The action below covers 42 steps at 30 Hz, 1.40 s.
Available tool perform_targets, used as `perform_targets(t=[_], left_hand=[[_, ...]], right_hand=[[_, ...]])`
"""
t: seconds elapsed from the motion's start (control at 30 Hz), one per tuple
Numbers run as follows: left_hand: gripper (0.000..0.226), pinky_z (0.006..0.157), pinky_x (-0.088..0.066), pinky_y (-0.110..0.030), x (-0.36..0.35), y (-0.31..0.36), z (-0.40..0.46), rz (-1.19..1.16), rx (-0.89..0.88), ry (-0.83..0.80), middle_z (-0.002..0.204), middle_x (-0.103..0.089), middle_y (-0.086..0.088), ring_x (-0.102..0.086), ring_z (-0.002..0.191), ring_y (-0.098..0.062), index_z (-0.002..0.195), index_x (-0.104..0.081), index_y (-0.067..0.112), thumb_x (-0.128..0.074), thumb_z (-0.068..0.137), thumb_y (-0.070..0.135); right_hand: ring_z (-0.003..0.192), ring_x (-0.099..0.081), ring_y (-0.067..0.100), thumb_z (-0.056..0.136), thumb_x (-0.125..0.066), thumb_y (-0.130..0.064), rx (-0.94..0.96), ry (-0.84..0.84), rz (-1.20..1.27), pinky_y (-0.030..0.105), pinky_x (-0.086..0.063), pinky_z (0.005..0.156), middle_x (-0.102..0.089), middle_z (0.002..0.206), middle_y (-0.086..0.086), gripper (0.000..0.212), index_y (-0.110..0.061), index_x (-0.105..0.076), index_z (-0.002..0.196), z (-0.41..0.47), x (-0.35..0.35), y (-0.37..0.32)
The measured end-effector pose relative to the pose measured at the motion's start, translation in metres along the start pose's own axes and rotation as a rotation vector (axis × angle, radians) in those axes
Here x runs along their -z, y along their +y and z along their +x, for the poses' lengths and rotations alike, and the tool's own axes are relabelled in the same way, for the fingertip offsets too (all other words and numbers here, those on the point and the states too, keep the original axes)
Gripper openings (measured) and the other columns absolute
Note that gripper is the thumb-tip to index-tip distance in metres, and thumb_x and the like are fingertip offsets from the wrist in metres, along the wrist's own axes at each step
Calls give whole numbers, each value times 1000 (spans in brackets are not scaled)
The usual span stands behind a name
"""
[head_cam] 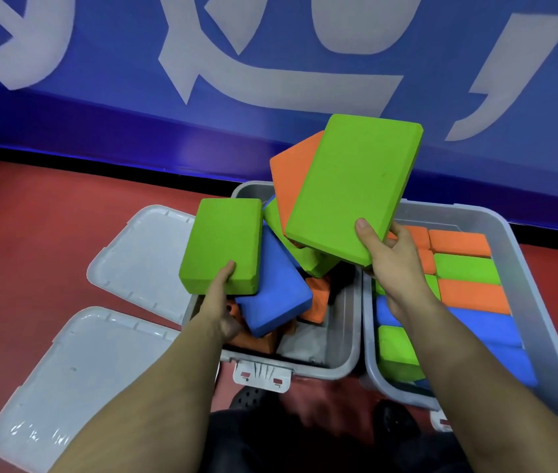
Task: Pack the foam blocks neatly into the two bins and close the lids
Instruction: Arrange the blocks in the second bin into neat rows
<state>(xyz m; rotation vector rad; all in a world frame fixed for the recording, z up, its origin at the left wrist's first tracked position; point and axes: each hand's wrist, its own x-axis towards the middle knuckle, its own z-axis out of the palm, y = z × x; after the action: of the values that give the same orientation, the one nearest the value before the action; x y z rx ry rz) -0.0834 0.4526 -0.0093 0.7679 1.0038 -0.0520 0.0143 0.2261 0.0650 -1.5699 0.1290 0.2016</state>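
Observation:
Two grey bins stand side by side on the red floor. The left bin [342, 349] holds a loose jumble of green, blue and orange foam blocks. The right bin [523, 264] holds blocks packed in tidy rows. My left hand [221, 302] grips a green block [224, 245] by its near end, above the left bin's left side. My right hand [392, 264] grips a larger-looking green block [356, 186] with an orange block [291, 169] stacked behind it, lifted over the gap between the bins. A blue block [277, 291] leans under the left one.
Two grey lids lie open on the floor to the left: one [141, 264] beside the left bin, another [76, 380] nearer me. A blue wall with white lettering [270, 63] stands just behind the bins. My dark shoes [247, 397] are at the bins' front edge.

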Motion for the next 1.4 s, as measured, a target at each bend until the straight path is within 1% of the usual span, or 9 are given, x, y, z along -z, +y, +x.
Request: perform_targets(t=[0.13,0.23,0.33,0.4,0.67,0.83,0.97,1.17,1.4], left_hand=[[69,80,-56,-45,7,-9,11,-18,65,-178,119,-74,-10,-73,106,-29,137,-62,16,-74,82,55],[49,88,-53,-49,-4,-9,8,-4,38,-162,100,-79,-10,-78,87,-26,116,-71,14,-68,90,55],[66,112,-44,-51,-13,-14,9,52,57,-195,129,-70,-13,-68,117,-32,132,-68,10,-78,82,53],[69,115,-41,-52,-16,-18,18,61,69,-209,134,-67,-13,-64,124,-33,134,-66,10,-81,80,51],[54,101,-53,-46,-17,-17,24,66,3,-141,110,-78,-8,-72,107,-28,122,-74,13,-76,82,51],[32,71,-50,-37,-18,-15,21,149,11,-131,75,-78,1,-67,85,-22,102,-73,17,-68,91,47],[35,71,-51,-36,-15,-13,18,167,-28,-99,89,-76,1,-69,86,-20,110,-71,19,-73,87,45],[35,63,-54,-29,-2,-2,22,126,-100,-77,75,-78,4,-72,70,-15,110,-72,21,-73,86,46],[63,74,-56,-34,8,10,17,171,-87,-57,94,-78,1,-71,91,-21,127,-71,19,-77,76,56]], right_hand=[[106,-70,9,92,-73,-37,-3,-6,-13,35,-56,97,-70,121,-3,43,-27,-48,126,0,0,-1],[105,-70,8,93,-72,-35,-4,-8,6,32,-57,94,-70,121,-4,40,-27,-48,124,0,0,-1],[105,-71,8,93,-73,-36,-9,-4,13,34,-56,97,-71,121,-4,40,-26,-51,125,3,0,1],[107,-70,9,91,-75,-39,-21,0,7,39,-55,100,-71,122,-5,50,-22,-52,131,5,1,3],[105,-71,7,90,-74,-41,-29,12,-24,40,-55,100,-72,121,-5,54,-23,-49,135,6,1,3],[105,-71,7,90,-75,-42,-35,25,-26,40,-56,99,-71,121,-6,55,-24,-48,135,7,2,4],[104,-71,8,91,-74,-41,-41,27,-16,38,-56,96,-71,120,-5,55,-22,-49,136,7,2,2],[100,-72,5,91,-74,-38,-35,14,-23,28,-56,88,-72,119,-4,58,-19,-49,140,9,3,2],[104,-71,7,90,-74,-41,-29,30,-22,34,-56,95,-71,121,-4,65,-18,-46,144,12,6,2]])
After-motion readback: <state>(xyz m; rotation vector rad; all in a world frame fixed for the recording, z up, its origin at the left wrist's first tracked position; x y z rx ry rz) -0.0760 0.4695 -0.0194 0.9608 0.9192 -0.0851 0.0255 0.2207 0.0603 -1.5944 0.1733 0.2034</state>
